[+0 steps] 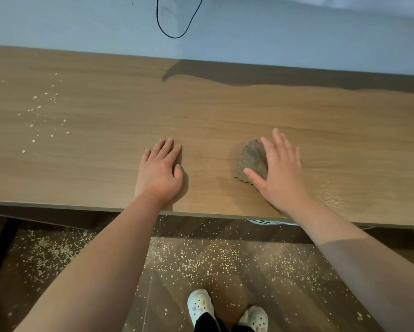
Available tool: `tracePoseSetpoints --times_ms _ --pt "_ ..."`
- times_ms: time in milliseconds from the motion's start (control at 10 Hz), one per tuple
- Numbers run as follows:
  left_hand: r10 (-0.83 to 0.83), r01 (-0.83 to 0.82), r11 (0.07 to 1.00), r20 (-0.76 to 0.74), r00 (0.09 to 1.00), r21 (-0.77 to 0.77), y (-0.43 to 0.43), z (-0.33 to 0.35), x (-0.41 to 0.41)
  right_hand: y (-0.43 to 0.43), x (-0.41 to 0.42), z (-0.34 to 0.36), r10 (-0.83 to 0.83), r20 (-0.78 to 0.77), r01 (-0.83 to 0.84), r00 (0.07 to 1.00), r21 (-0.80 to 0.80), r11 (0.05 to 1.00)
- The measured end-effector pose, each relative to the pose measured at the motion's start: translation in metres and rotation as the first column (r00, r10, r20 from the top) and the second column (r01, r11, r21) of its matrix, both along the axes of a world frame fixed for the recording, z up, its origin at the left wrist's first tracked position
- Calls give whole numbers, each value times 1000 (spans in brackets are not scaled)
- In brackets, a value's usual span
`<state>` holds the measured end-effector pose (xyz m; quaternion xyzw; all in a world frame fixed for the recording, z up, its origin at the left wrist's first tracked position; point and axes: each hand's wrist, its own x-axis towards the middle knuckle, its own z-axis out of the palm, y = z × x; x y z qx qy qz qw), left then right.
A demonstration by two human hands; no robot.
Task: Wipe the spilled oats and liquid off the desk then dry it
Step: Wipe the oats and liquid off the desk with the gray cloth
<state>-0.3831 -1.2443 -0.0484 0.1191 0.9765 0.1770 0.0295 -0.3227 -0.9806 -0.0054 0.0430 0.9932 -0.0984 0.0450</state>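
- Rests the left hand [159, 171] flat on the wooden surface [225, 109] near its front edge, fingers straight and close together, gripping nothing.
- Lays the right hand [279, 168] flat, fingers straight and spread, over the right side of a crumpled grey-brown cloth [250, 156]; presses with palm and thumb rather than curling round it.
- Places the cloth near the front edge, right of centre, well apart from the oats [40, 109] scattered thinly at the far left of the surface.
- Shows no clear puddle; hints at faint pale streaks beside the right wrist, possibly damp, too weak to call.
- Looks largely wiped through the middle, with the left patch untouched and drying not yet begun.
- Risks losing the cloth on a long sweep leftward: pinned only by pressure, not pinched, so liable to bunch up or slip out from under the palm.
- Risks flicking the light flakes over the front edge onto the floor [201, 259], already strewn with oats, if swept toward the body instead of gathered into the cloth.
- Risks smearing rather than lifting, should the cloth be soaked or loaded with grains; hard to tell from here.
- Risks a slip on that littered floor around the white shoes [200, 304] when stepping left to reach.
- Stands well clear of the black cable [177, 32] hanging on the wall behind; little danger there.
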Motion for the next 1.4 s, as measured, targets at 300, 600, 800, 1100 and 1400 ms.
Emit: tracePoseSetpoints --times_ms 300,600,800,1100,1400 --pt "-2 2 1000 -19 1000 5 0 1 1 45 -30 -21 -42 28 36 999 184 982" --pt "-11 11 1000 -16 1000 -21 0 1 0 -44 79 -36 338 -118 -330 934 86 940" --pt "-6 6 1000 -11 1000 -1 1 3 2 -35 95 -32 338 -461 -445 820 -143 884" --pt "-6 5 1000 -8 1000 -31 2 4 2 12 3 -19 -288 4 287 958 79 955" --pt "-33 34 996 20 999 -86 -1 5 -1 2 -32 -25 11 -22 -7 1000 155 988"
